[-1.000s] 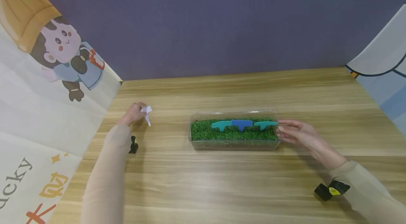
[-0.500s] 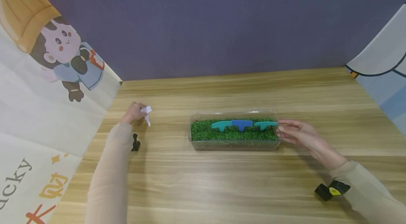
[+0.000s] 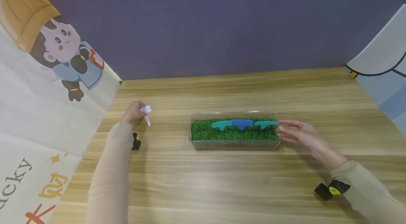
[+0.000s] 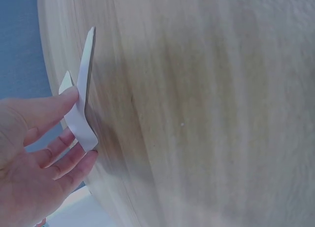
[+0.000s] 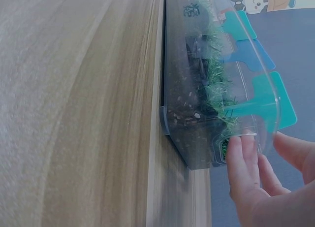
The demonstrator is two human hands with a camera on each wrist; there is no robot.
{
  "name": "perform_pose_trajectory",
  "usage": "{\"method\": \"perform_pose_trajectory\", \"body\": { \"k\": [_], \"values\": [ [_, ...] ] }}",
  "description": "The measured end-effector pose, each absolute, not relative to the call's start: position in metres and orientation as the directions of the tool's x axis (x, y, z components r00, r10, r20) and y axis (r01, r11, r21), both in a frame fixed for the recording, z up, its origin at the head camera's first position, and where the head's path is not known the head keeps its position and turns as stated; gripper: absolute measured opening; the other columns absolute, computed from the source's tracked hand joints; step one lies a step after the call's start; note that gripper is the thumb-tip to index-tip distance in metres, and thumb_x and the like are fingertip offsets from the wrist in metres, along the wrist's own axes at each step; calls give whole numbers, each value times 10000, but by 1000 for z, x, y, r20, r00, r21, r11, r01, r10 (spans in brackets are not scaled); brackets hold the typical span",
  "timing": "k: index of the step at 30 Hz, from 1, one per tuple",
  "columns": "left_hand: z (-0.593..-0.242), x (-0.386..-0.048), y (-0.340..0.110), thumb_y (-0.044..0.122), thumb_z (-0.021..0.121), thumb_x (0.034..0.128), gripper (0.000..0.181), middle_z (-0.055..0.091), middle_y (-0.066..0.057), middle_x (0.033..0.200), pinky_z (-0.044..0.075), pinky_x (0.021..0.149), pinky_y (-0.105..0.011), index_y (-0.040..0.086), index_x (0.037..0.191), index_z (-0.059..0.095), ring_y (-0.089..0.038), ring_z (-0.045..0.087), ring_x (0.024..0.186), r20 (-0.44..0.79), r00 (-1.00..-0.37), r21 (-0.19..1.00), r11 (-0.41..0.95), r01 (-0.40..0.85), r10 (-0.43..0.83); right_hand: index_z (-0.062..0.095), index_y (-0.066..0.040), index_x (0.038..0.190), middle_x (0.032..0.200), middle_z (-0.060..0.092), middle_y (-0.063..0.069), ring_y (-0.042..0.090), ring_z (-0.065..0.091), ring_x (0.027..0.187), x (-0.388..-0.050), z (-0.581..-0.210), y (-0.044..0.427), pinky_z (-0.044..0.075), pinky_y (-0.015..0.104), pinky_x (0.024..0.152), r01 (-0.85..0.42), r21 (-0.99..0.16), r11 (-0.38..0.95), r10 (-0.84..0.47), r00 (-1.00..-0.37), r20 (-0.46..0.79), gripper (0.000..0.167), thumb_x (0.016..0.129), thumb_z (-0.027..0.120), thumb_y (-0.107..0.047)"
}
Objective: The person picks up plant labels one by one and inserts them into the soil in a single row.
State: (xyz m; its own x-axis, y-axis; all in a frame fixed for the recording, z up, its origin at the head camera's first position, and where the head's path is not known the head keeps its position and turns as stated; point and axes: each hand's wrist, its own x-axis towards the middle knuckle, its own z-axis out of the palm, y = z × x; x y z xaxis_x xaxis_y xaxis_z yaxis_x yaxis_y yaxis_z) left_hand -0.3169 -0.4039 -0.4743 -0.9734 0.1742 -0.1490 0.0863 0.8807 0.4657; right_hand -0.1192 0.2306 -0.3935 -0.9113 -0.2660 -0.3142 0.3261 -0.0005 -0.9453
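Observation:
My left hand (image 3: 134, 112) pinches a pale lavender T-shaped plant label (image 3: 146, 109) just above the table's left part. In the left wrist view, the thumb and fingertips grip the bent head of the label, and its pointed stem angles away. A clear plastic planter box (image 3: 234, 145) with artificial grass (image 3: 203, 130) stands mid-table. Three labels stick up from the grass: teal (image 3: 221, 124), blue (image 3: 242, 124) and teal (image 3: 265, 124). At the box's right end, the fingertips of my right hand (image 3: 299, 133) touch the end wall, fingers mostly extended.
A wood-grain table (image 3: 203, 188) carries everything. Behind it rises a dark blue-purple wall (image 3: 222, 23). Printed cartoon panels flank the table on the left (image 3: 31, 111) and right. Black wrist devices (image 3: 331, 190) sit at both cuffs.
The left forearm has shifted slightly to the right, while the left hand and its label stay nearly in place. The right hand and the box have not visibly moved.

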Motion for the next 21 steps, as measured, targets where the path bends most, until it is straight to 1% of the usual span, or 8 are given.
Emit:
{"method": "perform_pose_trajectory", "body": {
  "k": [1, 2, 3, 5, 8, 10, 15, 21],
  "values": [
    [-480, -320, -409, 108, 728, 678, 457, 584, -204, 941, 461, 719, -405, -42, 1067, 540, -299, 545, 807, -114, -974, 483, 868, 116, 194, 324, 38, 1303, 927, 648, -22, 112, 618, 870, -119, -394, 230, 482, 236, 796, 327, -945, -2, -264, -912, -314, 580, 838, 605, -167],
    [-473, -316, -403, 102, 722, 687, 468, 573, -218, 971, 452, 765, -428, -44, 1086, 527, -320, 538, 846, -142, -975, 484, 871, 85, 174, 337, 32, 1297, 925, 649, -19, 114, 619, 868, -119, -394, 230, 483, 237, 795, 330, -944, -8, -262, -912, -316, 571, 835, 609, -165],
    [-461, -307, -393, 88, 705, 707, 476, 556, -242, 1009, 434, 813, -453, -59, 1112, 505, -350, 526, 893, -171, -973, 479, 876, 54, 154, 350, 26, 1289, 922, 651, -17, 114, 620, 865, -119, -394, 230, 484, 237, 792, 333, -943, -14, -261, -912, -318, 559, 833, 612, -163],
    [-444, -293, -375, 81, 712, 687, 483, 542, -274, 990, 439, 793, -462, -88, 1085, 496, -372, 520, 876, -160, -978, 472, 881, 43, 133, 365, 18, 1281, 921, 653, -15, 115, 620, 865, -119, -394, 230, 484, 237, 791, 333, -943, -19, -262, -912, -316, 540, 834, 610, -161],
    [-404, -261, -341, 11, 641, 740, 453, 481, -337, 1063, 390, 870, -517, -141, 1116, 438, -446, 471, 964, -211, -974, 453, 891, -19, 86, 378, 12, 1271, 920, 654, -13, 115, 622, 861, -119, -394, 230, 486, 238, 789, 335, -942, -25, -263, -911, -317, 523, 834, 610, -158],
    [-392, -251, -332, -15, 617, 748, 438, 462, -358, 1057, 398, 857, -518, -167, 1106, 415, -464, 461, 959, -198, -977, 448, 894, -13, 85, 360, 24, 1280, 922, 653, -13, 114, 622, 862, -119, -394, 230, 485, 238, 790, 332, -943, -21, -266, -911, -315, 540, 836, 608, -161],
    [-385, -242, -325, -30, 593, 768, 424, 448, -365, 1046, 404, 846, -512, -178, 1109, 388, -468, 452, 952, -159, -985, 441, 897, -5, 73, 308, 53, 1304, 927, 652, -15, 117, 621, 870, -119, -394, 231, 483, 240, 794, 329, -944, -17, -269, -911, -313, 593, 840, 603, -169],
    [-383, -238, -326, -49, 575, 773, 384, 473, -359, 1009, 405, 832, -511, -165, 1094, 400, -455, 473, 920, -92, -994, 476, 879, 12, 63, 352, 31, 1282, 916, 655, -15, 114, 623, 862, -119, -394, 230, 484, 239, 792, 342, -939, -41, -266, -909, -319, 554, 831, 614, -154]
  ]
}}
